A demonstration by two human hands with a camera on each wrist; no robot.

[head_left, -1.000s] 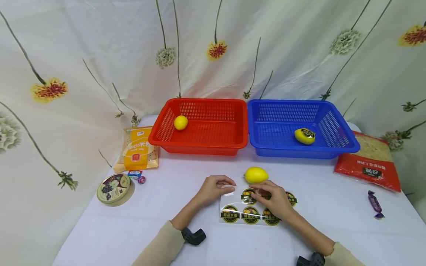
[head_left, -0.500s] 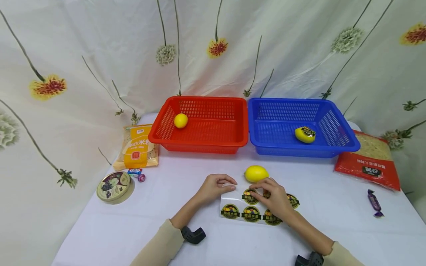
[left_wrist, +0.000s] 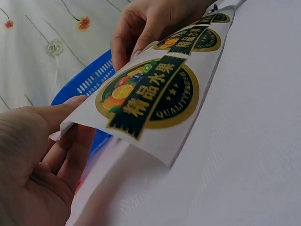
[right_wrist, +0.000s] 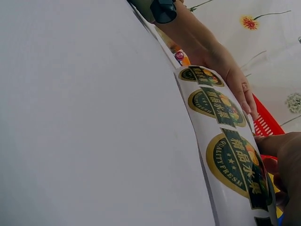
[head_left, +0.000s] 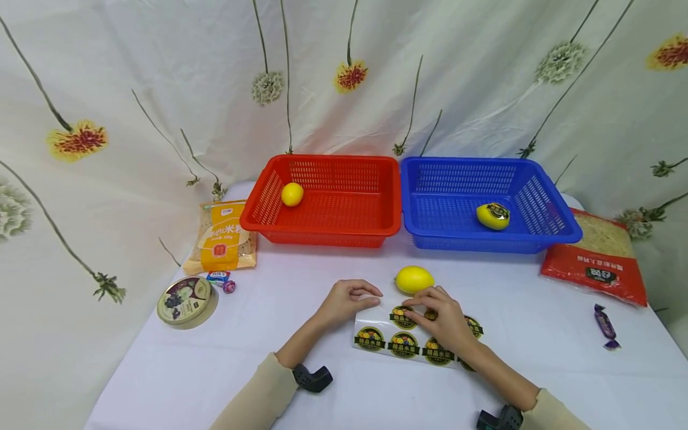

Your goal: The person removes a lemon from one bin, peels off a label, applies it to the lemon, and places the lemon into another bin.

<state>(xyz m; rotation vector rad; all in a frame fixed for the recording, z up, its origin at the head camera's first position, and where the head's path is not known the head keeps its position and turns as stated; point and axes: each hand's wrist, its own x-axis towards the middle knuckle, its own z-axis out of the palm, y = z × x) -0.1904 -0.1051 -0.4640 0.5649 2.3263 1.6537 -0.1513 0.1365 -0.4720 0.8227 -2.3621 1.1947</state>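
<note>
Head view: the left hand (head_left: pixel 344 301) pinches the sticker sheet (head_left: pixel 400 341) by its corner, the right hand (head_left: pixel 442 319) picks at one sticker; a lemon (head_left: pixel 414 279) lies just beyond both. Left wrist view: fingers (left_wrist: pixel 70 141) grasp the lifted corner. Right wrist view: the sheet (right_wrist: pixel 225 155) lies between both hands.

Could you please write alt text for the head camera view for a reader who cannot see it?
Two hands work a sticker sheet on a white table: the left hand lifts its corner, the right hand picks at a sticker. A lemon lies just beyond, before a red basket and a blue basket, each holding one lemon.
</note>
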